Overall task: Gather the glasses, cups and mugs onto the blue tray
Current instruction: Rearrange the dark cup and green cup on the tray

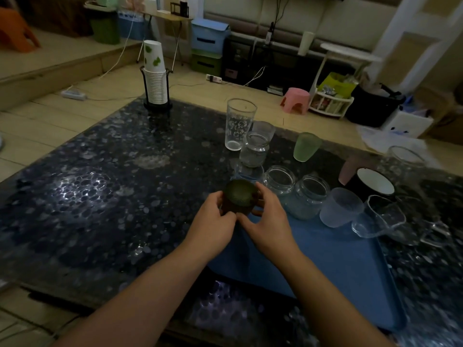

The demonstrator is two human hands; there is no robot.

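Both hands hold a dark cup (pixel 241 198) over the far left corner of the blue tray (pixel 333 261). The left hand (pixel 211 227) grips its side at 9 o'clock; the right hand (pixel 266 227) clasps it at 3 o'clock. Two jars (pixel 295 190) stand on the tray at 2 o'clock of the cup, and a tall glass (pixel 239 123) stands on the table (pixel 100 186) at 12 o'clock.
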